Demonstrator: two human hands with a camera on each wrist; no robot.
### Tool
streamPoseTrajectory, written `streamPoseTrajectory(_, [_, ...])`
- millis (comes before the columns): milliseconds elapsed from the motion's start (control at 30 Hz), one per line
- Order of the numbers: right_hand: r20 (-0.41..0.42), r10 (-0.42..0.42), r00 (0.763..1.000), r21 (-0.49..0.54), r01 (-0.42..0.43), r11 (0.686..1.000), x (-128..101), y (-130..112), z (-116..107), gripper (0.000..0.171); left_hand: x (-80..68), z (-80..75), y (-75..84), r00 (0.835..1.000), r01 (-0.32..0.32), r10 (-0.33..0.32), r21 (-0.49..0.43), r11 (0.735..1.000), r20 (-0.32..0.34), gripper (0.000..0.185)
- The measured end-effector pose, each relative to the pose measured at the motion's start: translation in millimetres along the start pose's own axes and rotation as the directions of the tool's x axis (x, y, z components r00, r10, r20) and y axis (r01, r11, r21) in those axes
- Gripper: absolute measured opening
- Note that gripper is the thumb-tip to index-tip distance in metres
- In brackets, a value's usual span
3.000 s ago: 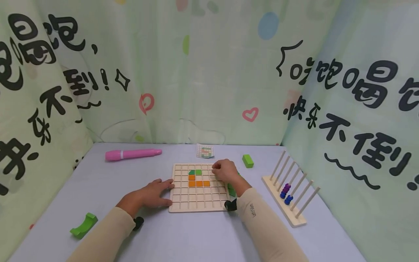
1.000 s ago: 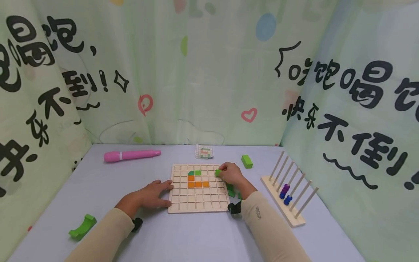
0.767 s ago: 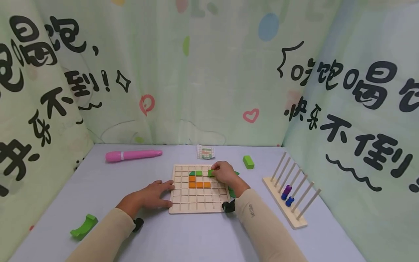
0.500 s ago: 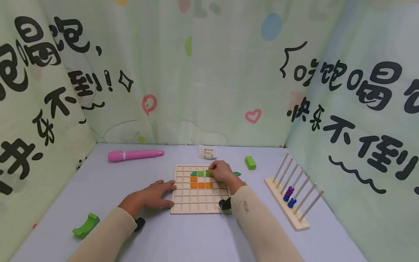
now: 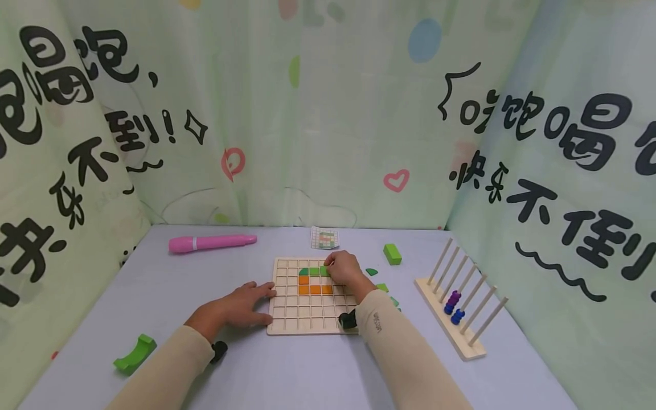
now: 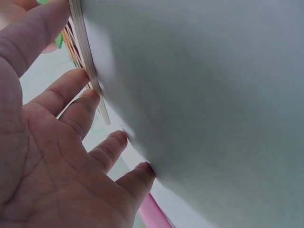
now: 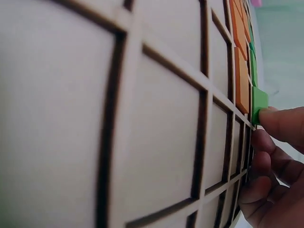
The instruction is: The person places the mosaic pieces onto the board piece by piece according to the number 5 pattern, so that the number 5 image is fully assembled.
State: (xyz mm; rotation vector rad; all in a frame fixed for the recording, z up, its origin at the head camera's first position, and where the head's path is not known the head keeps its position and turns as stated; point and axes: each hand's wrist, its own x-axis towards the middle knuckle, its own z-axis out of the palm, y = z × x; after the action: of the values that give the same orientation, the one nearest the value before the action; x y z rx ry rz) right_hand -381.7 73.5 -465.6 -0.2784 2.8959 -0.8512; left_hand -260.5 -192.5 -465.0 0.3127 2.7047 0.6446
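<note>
A wooden grid board lies in the middle of the table. In its upper rows sit several orange tiles and two green tiles. My right hand pinches a green square tile at a cell right of those green tiles. In the right wrist view the green square tile stands at a fingertip, partly raised above the board. My left hand lies flat on the table. Its straight fingers touch the board's left edge.
A pink marker and a pattern card lie at the back. A green block and loose green tiles lie right of the board. A peg rack with purple and blue beads stands further right. A green arch lies front left.
My right hand has carried the green square tile leftward from the board's right edge to the cell beside the green tiles. The left hand has stayed at the board's edge.
</note>
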Motion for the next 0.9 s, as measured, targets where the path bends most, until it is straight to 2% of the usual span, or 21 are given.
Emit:
streamPoseTrajectory(200, [-0.018,0.008,1.0,-0.053,-0.009,0.999,-1,1,1,0.014,4.0,2.3,-1.0,1.0,-0.006,0.006,0.011,1.0,-0.002,0.073])
streamPoseTrajectory(433, [-0.013,-0.008,1.0,-0.046,0.008,0.999,-7,3,-2,0.02,3.6,1.7,1.3,1.0,-0.002,0.002,0.011,1.0,0.003,0.075])
streamPoseTrajectory(733, [-0.009,-0.008,1.0,0.13,0.01,0.991,-21,16,-9,0.021,-0.7,-0.5,2.5,1.0,-0.008,0.008,0.007,1.0,0.007,0.075])
streamPoseTrajectory(900, [0.002,-0.005,1.0,0.186,0.004,0.983,-29,30,-16,0.022,-2.8,-1.7,2.3,1.0,0.006,-0.006,0.003,1.0,0.007,0.076])
